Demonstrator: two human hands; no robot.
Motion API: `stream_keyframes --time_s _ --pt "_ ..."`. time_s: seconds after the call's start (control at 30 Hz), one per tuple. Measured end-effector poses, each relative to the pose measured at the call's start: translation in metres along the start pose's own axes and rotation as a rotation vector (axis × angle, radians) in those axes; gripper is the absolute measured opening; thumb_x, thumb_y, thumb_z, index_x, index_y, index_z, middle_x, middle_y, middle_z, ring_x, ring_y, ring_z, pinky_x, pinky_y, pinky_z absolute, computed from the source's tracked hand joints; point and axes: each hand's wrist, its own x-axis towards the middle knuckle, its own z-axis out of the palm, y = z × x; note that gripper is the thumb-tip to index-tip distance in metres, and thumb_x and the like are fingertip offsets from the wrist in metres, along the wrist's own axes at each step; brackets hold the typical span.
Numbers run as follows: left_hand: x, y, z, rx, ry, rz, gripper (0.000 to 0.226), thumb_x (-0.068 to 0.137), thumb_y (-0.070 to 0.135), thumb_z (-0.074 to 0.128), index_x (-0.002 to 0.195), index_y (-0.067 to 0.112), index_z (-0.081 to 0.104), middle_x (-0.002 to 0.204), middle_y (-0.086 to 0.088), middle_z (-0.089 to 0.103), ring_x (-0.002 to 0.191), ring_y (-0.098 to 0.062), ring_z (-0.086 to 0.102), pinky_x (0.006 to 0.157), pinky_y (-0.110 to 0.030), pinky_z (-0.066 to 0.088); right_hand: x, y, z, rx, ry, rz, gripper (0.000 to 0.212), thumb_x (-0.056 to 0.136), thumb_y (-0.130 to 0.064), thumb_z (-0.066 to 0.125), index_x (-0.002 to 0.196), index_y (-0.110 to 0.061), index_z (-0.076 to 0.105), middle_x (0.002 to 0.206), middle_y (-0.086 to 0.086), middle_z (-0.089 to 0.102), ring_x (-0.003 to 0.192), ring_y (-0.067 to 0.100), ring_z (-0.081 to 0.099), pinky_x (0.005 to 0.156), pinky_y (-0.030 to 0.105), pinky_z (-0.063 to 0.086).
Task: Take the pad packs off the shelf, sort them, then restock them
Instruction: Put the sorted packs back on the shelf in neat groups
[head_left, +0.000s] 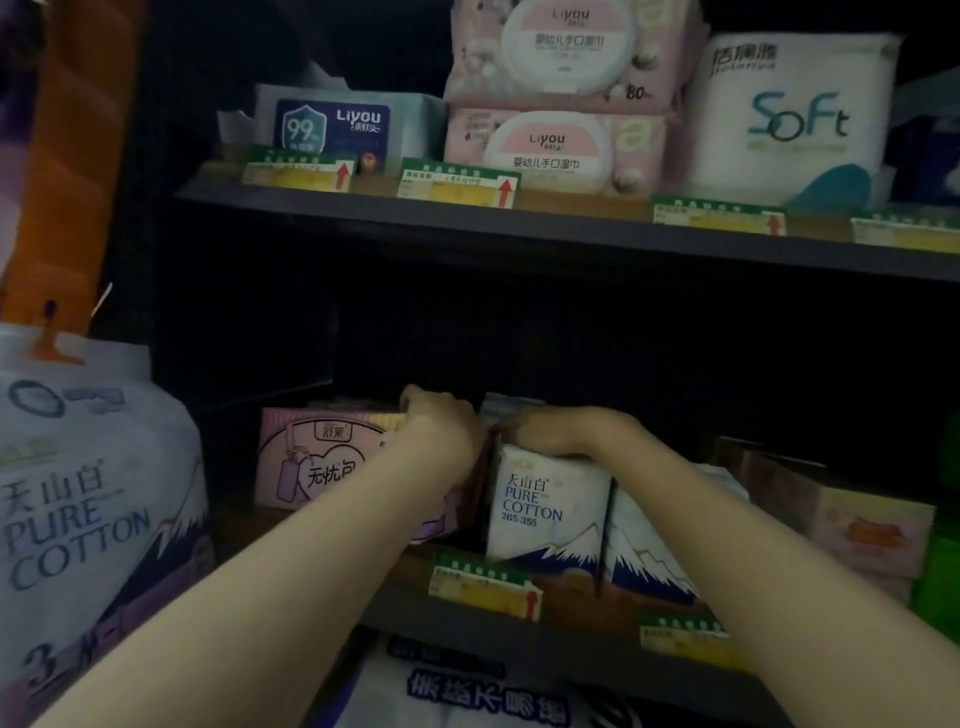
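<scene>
Pink card is gripped by the left hand (441, 426): its fingers are curled over the top far edge of the pink pack (311, 457), which stands at the left of the lower shelf (519, 629). The right hand (550, 431) is laid over the top of the white pack (545, 509), just right of the pink one, with fingers bent down round its upper edge. A second white pack (649, 545) is pressed against the first on its right, and a peach box (872, 530) is set further right. Both hands are nearly touching above the gap between the pink and white packs. On the upper shelf (519, 228) a blue wipes pack (332, 130), two stacked pink wipes packs (561, 104) and a Soft pack (789, 114) are lined up behind price tags (457, 182). A large white bag (88, 509) is seen near left, off the shelves.
</scene>
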Motion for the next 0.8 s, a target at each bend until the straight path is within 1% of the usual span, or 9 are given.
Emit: stream_keyframes --time_s 0.07,0.17,0.3,0.47,0.53,0.6,0.63,0.73,0.8 --pt "0.004 0.008 0.002 0.099 -0.010 -0.009 0.048 0.093 0.029 0.049 0.139 0.018 0.039 0.135 -0.007 0.044 0.122 -0.028 0.043 0.095 -0.049 0.034 0.004 -0.003 -0.008 -0.039 -0.045 0.007 0.041 0.101 -0.023 0.036 0.141 -0.021 0.038 0.138 -0.008 0.039 0.135 0.019 0.032 0.105 0.030 0.029" --pt "0.005 0.009 0.006 0.102 -0.005 -0.038 0.047 0.094 0.030 0.047 0.138 0.015 0.039 0.136 -0.007 0.041 0.122 -0.030 0.043 0.096 -0.048 0.032 0.015 -0.009 -0.016 -0.116 -0.089 0.081 0.052 0.102 -0.035 0.032 0.151 -0.029 0.015 0.158 -0.003 0.009 0.144 0.021 0.012 0.115 0.035 0.014" --pt "0.008 0.005 0.008 0.018 -0.004 -0.071 0.055 0.092 0.038 0.050 0.141 0.017 0.035 0.138 -0.006 0.039 0.125 -0.031 0.039 0.100 -0.047 0.029 0.038 -0.007 -0.009 -0.082 -0.061 0.154 0.058 0.098 -0.047 0.033 0.151 -0.028 0.016 0.156 0.000 0.017 0.140 0.023 0.024 0.115 0.039 0.021" --pt "0.017 0.001 0.009 -0.029 -0.042 -0.138 0.053 0.093 0.041 0.048 0.140 0.019 0.037 0.139 -0.005 0.041 0.124 -0.031 0.038 0.100 -0.045 0.029 0.039 0.001 -0.007 -0.025 -0.009 0.164 0.055 0.101 -0.041 0.026 0.151 -0.024 0.013 0.157 0.004 0.017 0.140 0.022 0.023 0.115 0.037 0.021" --pt "0.021 0.003 0.010 -0.011 -0.049 -0.150 0.052 0.093 0.039 0.049 0.139 0.019 0.039 0.137 -0.005 0.043 0.122 -0.030 0.041 0.100 -0.044 0.030 0.039 0.003 -0.006 -0.009 -0.013 0.185 0.050 0.102 -0.035 0.028 0.149 -0.020 0.022 0.150 0.005 0.029 0.137 0.024 0.030 0.109 0.034 0.027" --pt "0.023 0.004 0.009 -0.095 -0.032 -0.103 0.051 0.092 0.035 0.051 0.138 0.017 0.040 0.135 -0.006 0.044 0.123 -0.029 0.042 0.100 -0.044 0.031 0.048 0.004 -0.001 -0.005 0.004 0.182 0.036 0.102 -0.027 0.031 0.135 -0.018 0.042 0.132 0.004 0.047 0.128 0.025 0.041 0.099 0.032 0.036" --pt "0.024 0.003 0.009 -0.208 0.012 -0.055 0.049 0.091 0.032 0.052 0.136 0.015 0.041 0.134 -0.007 0.044 0.122 -0.029 0.043 0.100 -0.044 0.033 0.053 0.004 0.001 -0.006 0.017 0.177 0.030 0.101 -0.025 0.033 0.128 -0.019 0.047 0.125 0.005 0.052 0.123 0.025 0.046 0.095 0.032 0.039" --pt "0.011 -0.006 0.008 -0.660 0.300 0.068 0.038 0.090 0.025 0.051 0.126 0.013 0.054 0.125 -0.010 0.048 0.112 -0.030 0.053 0.091 -0.037 0.046 0.058 0.000 0.004 0.034 0.026 0.243 0.042 0.099 -0.028 0.039 0.140 -0.019 0.037 0.137 0.008 0.046 0.118 0.024 0.047 0.100 0.034 0.041" --pt "-0.006 -0.020 0.013 -0.758 0.544 -0.015 0.036 0.091 0.027 0.048 0.124 0.017 0.056 0.123 -0.007 0.052 0.111 -0.027 0.053 0.090 -0.035 0.045 0.058 0.000 0.004 -0.003 0.055 0.232 0.040 0.096 -0.027 0.042 0.135 -0.019 0.043 0.132 0.008 0.050 0.112 0.023 0.051 0.097 0.035 0.043"
